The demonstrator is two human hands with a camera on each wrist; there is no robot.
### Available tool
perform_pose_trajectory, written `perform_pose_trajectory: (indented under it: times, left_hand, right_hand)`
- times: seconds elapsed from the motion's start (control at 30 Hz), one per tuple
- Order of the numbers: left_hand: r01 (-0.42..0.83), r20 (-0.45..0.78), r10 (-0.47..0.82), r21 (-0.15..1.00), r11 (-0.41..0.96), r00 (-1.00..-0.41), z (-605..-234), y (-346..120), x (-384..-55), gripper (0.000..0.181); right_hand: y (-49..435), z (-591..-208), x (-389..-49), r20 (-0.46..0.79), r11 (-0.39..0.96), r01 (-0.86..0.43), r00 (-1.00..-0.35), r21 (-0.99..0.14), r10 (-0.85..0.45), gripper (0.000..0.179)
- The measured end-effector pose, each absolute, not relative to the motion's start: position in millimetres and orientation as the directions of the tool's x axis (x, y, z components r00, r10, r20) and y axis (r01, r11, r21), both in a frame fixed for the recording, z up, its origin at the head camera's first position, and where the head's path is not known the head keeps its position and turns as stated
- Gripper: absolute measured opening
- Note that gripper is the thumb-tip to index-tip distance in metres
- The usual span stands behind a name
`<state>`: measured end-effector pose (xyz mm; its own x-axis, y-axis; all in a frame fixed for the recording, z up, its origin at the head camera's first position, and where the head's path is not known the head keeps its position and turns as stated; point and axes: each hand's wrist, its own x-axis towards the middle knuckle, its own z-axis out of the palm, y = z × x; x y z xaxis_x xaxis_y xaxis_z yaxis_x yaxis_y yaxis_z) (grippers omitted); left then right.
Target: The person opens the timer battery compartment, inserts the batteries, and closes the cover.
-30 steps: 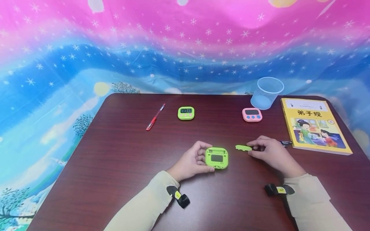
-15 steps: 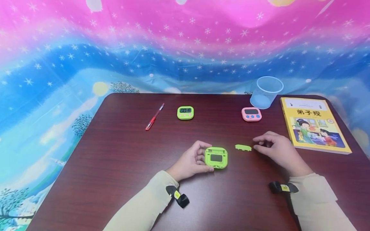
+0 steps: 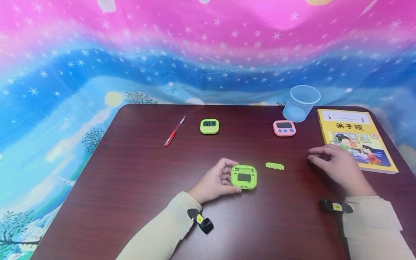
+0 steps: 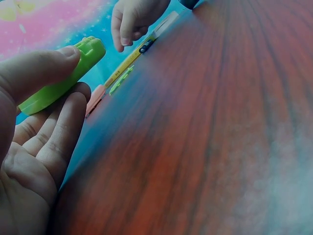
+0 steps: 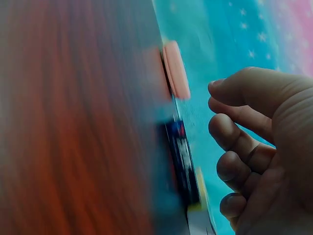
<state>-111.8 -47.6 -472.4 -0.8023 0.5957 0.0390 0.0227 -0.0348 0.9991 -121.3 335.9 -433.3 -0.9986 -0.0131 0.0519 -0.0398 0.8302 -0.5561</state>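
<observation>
My left hand (image 3: 214, 182) grips a green digital timer (image 3: 244, 177) by its left side, thumb on the near edge. The timer's back faces up, its battery compartment uncovered. To its right a small green battery cover (image 3: 274, 166) lies on the table. My right hand (image 3: 341, 166) hovers beside the book, its fingers loosely bent and nothing between them. Dark batteries (image 5: 182, 161) lie close by that hand in the right wrist view; in the head view the hand hides nearly all of them.
A yellow book (image 3: 373, 135) lies at the right, with a clear plastic cup (image 3: 299, 104) behind it. Farther back are a pink timer (image 3: 284, 128), a second green timer (image 3: 209, 126) and a red pen (image 3: 174, 131) on the dark wooden table (image 3: 130, 180).
My right hand has let go of the battery cover and moved right toward the book and batteries. The cover stays on the table. My left hand still holds the timer in place.
</observation>
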Motion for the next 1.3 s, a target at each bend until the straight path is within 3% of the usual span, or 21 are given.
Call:
perform_pose_trajectory:
  times: [0.4, 0.77, 1.3]
  left_hand:
    - [0.032, 0.047, 0.595, 0.999, -0.035, -0.802, -472, -46, -112, 0.072]
    - [0.045, 0.047, 0.593, 0.999, -0.019, -0.804, -470, -47, -112, 0.071]
    - [0.045, 0.050, 0.593, 0.999, -0.023, -0.803, -470, -47, -112, 0.072]
  right_hand:
    - [372, -434, -119, -0.012, 0.859, 0.045, -0.999, -0.510, 0.046, 0.039]
    - [374, -438, -125, -0.042, 0.881, 0.086, -0.996, -0.465, 0.075, 0.043]
    - [371, -440, -130, -0.034, 0.893, 0.057, -0.998, -0.446, 0.047, 0.027]
